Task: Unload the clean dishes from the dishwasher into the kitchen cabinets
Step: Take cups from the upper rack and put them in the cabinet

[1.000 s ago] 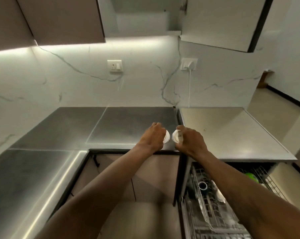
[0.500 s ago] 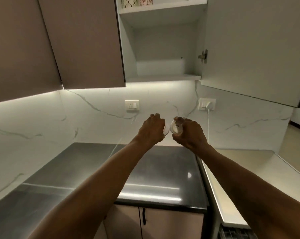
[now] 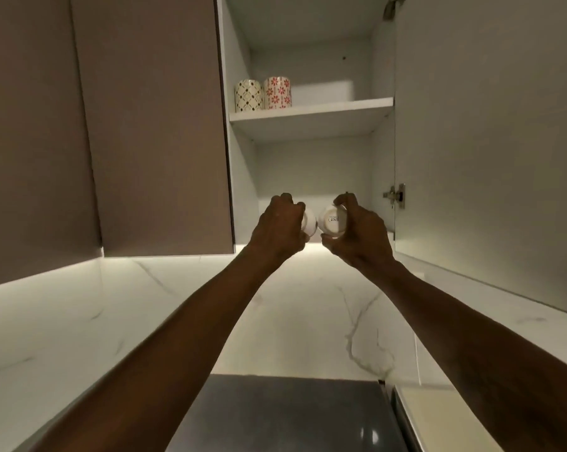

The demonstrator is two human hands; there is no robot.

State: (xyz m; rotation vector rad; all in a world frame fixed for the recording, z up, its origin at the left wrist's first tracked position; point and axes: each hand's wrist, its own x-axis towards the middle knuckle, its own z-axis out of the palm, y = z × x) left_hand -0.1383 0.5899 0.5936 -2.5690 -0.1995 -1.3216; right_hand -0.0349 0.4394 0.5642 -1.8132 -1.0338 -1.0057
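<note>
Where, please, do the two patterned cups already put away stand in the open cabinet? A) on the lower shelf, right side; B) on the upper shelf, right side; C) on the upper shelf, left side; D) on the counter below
C: the two patterned cups stand side by side at the left end of the upper shelf, above both hands.
</note>
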